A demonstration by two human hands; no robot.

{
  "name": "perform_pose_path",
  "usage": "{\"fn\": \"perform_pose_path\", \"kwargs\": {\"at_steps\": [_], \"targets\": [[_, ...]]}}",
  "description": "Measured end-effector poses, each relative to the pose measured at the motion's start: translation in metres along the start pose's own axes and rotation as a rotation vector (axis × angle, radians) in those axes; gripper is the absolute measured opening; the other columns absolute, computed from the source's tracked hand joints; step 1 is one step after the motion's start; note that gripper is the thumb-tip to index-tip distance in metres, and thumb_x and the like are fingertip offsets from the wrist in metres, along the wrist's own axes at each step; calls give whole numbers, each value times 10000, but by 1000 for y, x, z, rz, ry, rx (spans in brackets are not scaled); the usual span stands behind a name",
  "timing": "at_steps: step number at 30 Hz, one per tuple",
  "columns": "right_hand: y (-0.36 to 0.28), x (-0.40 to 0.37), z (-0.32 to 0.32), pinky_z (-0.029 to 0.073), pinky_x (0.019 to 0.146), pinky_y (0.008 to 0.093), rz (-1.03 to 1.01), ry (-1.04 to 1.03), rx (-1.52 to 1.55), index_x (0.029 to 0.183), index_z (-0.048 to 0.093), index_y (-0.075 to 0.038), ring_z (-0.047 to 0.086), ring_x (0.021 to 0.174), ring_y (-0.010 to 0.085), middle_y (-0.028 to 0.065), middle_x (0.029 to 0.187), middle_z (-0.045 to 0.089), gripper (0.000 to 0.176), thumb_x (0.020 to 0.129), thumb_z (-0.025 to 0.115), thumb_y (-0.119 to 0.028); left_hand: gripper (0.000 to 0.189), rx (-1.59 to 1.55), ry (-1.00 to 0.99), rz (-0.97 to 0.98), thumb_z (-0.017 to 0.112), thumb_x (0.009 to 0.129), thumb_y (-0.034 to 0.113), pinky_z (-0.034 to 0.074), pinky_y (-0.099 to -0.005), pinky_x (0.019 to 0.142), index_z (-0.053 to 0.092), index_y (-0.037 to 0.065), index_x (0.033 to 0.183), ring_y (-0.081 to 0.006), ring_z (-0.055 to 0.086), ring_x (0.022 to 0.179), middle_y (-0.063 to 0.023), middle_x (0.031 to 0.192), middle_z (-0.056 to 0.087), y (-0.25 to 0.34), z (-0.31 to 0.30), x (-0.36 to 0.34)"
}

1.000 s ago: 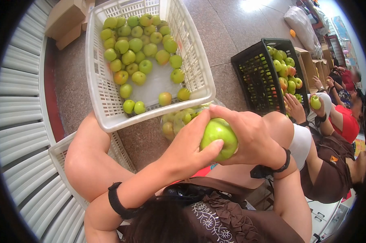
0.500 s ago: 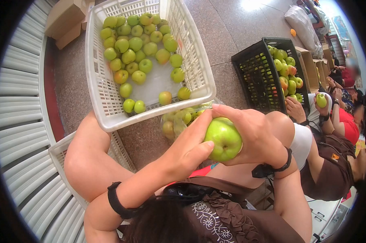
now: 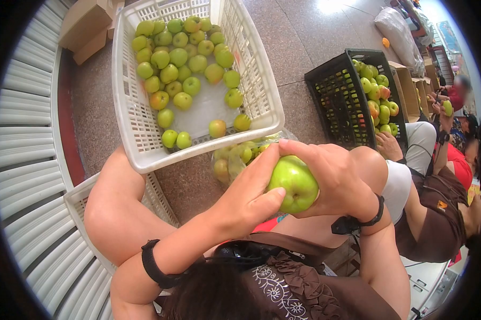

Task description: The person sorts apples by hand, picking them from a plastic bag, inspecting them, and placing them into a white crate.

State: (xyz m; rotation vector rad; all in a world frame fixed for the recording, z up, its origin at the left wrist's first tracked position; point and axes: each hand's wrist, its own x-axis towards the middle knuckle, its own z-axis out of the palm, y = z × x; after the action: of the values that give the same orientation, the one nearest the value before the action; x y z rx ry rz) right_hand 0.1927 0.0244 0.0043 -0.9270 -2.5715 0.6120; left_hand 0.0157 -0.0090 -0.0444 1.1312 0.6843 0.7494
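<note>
A green apple (image 3: 293, 185) is between my two hands, over my lap. My left hand (image 3: 251, 200) grips its left side, the thumb lying across the front. My right hand (image 3: 339, 178) wraps the top and right side, and its far fingers are hidden behind the fruit. Just beyond my hands, a clear plastic bag (image 3: 223, 166) with apples in it is partly covered by them. Next to it stands a white plastic crate (image 3: 276, 101) holding many green apples, some blushed red, with its near end close to my hands.
A black crate (image 3: 333, 96) of apples stands to the right, beside cardboard boxes (image 3: 405, 88). Co-workers sit at the right, one person's hand (image 3: 389, 145) at the black crate. White slatted panels (image 3: 27, 149) run along the left; a cardboard box (image 3: 88, 26) lies at the upper left.
The apple has turned slightly in my hands, which stay in nearly the same place. At the right, a co-worker's raised apple has moved up and away; the crates have not moved.
</note>
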Motion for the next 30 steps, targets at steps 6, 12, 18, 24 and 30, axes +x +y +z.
{"fn": "perform_pose_path", "kwargs": {"at_steps": [6, 12, 18, 24, 30], "targets": [[-1, -1, 0, 437, 496, 326, 6, -12, -28, 1152, 477, -39, 554, 542, 238, 69, 668, 528, 675, 591, 741, -306, 746, 28, 25, 3, 424, 745, 442, 319, -327, 958, 255, -53, 1277, -221, 404, 1142, -161, 1203, 392, -7, 2, -1], [-1, -2, -1, 426, 484, 326, 16, -47, -63, 1165, 479, -23, 540, 522, 232, 67, 651, 514, 702, 589, 737, -329, 598, 24, 97, 89, 468, 743, 252, 321, -380, 930, 301, -51, 1231, -322, 436, 1043, -229, 1108, 434, -8, 6, -1], [-2, -3, -2, 429, 488, 326, 27, -73, -86, 1171, 474, -5, 545, 525, 231, 70, 649, 515, 725, 575, 736, -326, 566, 186, 141, 82, 499, 749, 239, 343, -372, 911, 330, -50, 1206, -318, 460, 1032, -232, 1080, 463, -7, 7, 1], [-3, -3, -3, 432, 486, 328, 30, -105, -109, 1175, 472, -3, 548, 520, 230, 69, 644, 517, 743, 564, 725, -342, 544, 151, 153, 37, 591, 738, 297, 410, -347, 830, 399, -32, 1126, -284, 536, 927, -194, 995, 528, -2, 9, 5], [-2, -5, -3, 438, 479, 320, 22, -130, -149, 1181, 472, -3, 544, 497, 223, 58, 626, 516, 747, 575, 709, -371, 637, 124, 154, 54, 728, 658, 320, 453, -317, 738, 432, -26, 1104, -241, 580, 831, -155, 928, 570, -2, 13, 7]]}}
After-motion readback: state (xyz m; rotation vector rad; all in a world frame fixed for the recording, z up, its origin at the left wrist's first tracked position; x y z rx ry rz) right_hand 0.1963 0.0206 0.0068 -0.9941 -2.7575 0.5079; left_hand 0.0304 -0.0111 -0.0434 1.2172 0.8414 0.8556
